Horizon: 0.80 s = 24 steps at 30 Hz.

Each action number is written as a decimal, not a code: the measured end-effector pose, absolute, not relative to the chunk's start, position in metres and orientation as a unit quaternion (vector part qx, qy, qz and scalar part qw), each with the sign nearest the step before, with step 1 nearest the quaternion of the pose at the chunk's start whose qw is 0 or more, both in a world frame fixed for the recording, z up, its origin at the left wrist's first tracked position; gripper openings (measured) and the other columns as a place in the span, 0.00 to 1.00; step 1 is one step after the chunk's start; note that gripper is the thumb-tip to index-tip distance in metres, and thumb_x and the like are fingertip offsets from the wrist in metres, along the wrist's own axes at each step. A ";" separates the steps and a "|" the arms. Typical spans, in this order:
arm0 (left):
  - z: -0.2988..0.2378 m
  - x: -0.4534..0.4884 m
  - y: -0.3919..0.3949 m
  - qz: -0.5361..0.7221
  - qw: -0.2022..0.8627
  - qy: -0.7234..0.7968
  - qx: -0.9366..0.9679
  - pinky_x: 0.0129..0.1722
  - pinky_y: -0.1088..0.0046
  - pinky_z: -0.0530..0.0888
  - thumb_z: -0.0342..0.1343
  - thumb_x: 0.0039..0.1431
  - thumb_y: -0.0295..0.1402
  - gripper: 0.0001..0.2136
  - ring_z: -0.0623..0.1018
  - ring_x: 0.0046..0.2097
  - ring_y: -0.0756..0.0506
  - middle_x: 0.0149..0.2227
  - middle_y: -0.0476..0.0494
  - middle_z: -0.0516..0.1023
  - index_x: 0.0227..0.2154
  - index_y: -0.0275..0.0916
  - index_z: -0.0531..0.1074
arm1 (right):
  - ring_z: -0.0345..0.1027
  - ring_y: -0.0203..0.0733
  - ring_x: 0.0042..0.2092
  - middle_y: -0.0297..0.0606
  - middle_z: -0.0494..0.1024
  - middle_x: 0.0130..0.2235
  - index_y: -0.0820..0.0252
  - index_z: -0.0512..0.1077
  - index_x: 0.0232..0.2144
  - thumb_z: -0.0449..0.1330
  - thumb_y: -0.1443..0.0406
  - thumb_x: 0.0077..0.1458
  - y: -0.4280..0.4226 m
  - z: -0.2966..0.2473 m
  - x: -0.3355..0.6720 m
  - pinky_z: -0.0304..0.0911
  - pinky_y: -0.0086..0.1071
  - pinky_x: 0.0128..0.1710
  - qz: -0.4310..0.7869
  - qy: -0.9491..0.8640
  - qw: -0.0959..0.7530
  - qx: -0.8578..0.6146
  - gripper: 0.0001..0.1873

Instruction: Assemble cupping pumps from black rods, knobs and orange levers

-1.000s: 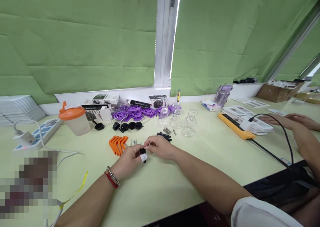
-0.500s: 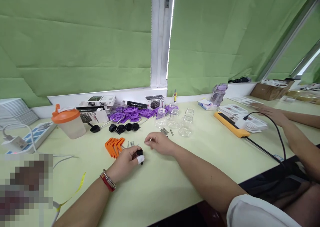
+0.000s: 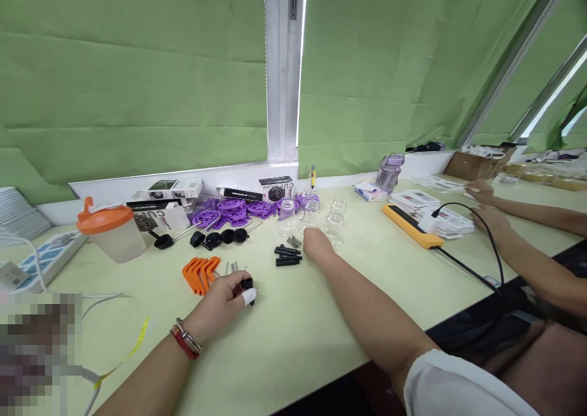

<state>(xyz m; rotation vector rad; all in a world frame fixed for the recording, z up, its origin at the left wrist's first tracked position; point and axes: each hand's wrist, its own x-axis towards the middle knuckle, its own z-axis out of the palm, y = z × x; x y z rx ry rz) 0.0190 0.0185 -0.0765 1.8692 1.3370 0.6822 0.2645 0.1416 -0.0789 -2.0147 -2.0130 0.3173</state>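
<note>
My left hand [image 3: 229,297] is closed round a small black plastic part [image 3: 247,284], just above the table. White tape wraps a fingertip of this hand. Beside it lie several orange angled pieces [image 3: 200,274] and thin metal pins [image 3: 235,267]. My right hand [image 3: 318,245] rests at the table farther forward, its fingers curled and mostly hidden; what they pinch, if anything, does not show. Just left of it are small metal springs [image 3: 294,241] and several black plastic rods [image 3: 288,256]. Clear plastic cups [image 3: 335,221] stand right behind it.
Purple plastic wheel-like parts [image 3: 233,211], black round scoop-like pieces [image 3: 213,239] and printed boxes [image 3: 167,215] line the back. An orange-lidded container [image 3: 120,238] stands left. On the right are a yellow power strip [image 3: 411,227], a black cable, paper stacks [image 3: 452,225] and another person's hands [image 3: 490,220].
My right hand has moved forward and right, away from my left hand, uncovering the black rods. My left hand keeps its hold on the black part. The view has shifted slightly right.
</note>
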 end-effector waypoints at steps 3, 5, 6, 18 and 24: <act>-0.077 0.019 0.018 0.264 0.361 0.521 0.727 0.29 0.74 0.61 0.53 0.55 0.41 0.11 0.64 0.28 0.50 0.26 0.51 0.67 0.30 0.38 0.68 | 0.70 0.46 0.38 0.50 0.75 0.36 0.67 0.73 0.34 0.56 0.78 0.47 0.140 -0.075 0.267 0.58 0.30 0.32 0.122 -0.705 0.152 -0.682 0.11; -0.077 0.019 0.018 0.264 0.359 0.522 0.728 0.29 0.74 0.61 0.53 0.55 0.41 0.10 0.63 0.28 0.50 0.25 0.51 0.66 0.30 0.38 0.68 | 0.69 0.44 0.39 0.47 0.74 0.37 0.65 0.72 0.40 0.55 0.76 0.50 0.137 -0.070 0.270 0.59 0.30 0.34 0.127 -0.721 0.171 -0.659 0.14; -0.077 0.019 0.018 0.263 0.357 0.522 0.728 0.29 0.74 0.61 0.53 0.55 0.41 0.10 0.63 0.28 0.50 0.25 0.52 0.65 0.30 0.38 0.68 | 0.69 0.41 0.39 0.44 0.74 0.38 0.62 0.70 0.44 0.54 0.75 0.52 0.134 -0.068 0.270 0.59 0.29 0.34 0.135 -0.733 0.188 -0.639 0.16; -0.077 0.021 0.018 0.265 0.350 0.517 0.735 0.27 0.75 0.59 0.52 0.56 0.40 0.10 0.61 0.27 0.51 0.24 0.53 0.63 0.30 0.38 0.67 | 0.59 0.26 0.22 0.31 0.66 0.32 0.59 0.67 0.41 0.60 0.64 0.50 0.103 -0.064 0.234 0.55 0.25 0.22 0.552 -0.677 0.412 -0.259 0.14; -0.079 0.022 0.019 0.273 0.344 0.505 0.743 0.27 0.75 0.59 0.53 0.55 0.38 0.08 0.61 0.27 0.51 0.24 0.53 0.62 0.29 0.38 0.66 | 0.57 0.27 0.24 0.32 0.68 0.32 0.59 0.68 0.40 0.62 0.64 0.49 0.081 -0.062 0.213 0.55 0.26 0.23 0.587 -0.667 0.398 -0.229 0.14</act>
